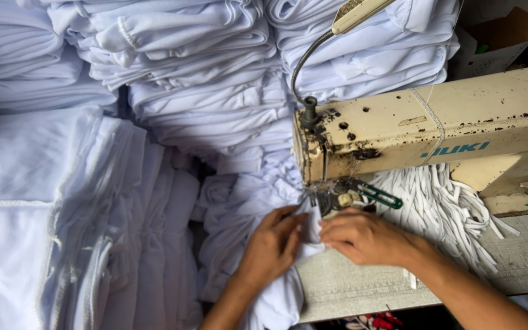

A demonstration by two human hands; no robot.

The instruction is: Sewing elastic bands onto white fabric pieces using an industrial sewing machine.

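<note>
Crowded sewing corner, walled in by white cloth.

Stacks of folded white garments (203, 73) behind and to the left; worn grey worktable (362, 287) below; brown cardboard box (499, 36) at top right; bundle of white cord strips (441, 208) piled on the table; soft, even light.

Soft, even daylight fills the scene, the white fabric stacks (184, 67) left of the sewing machine (435, 122) bright and slightly washed out, shadows only in gaps between them.

Folded garment stacks (172, 79) lie left of the sewing machine (435, 128).
</note>
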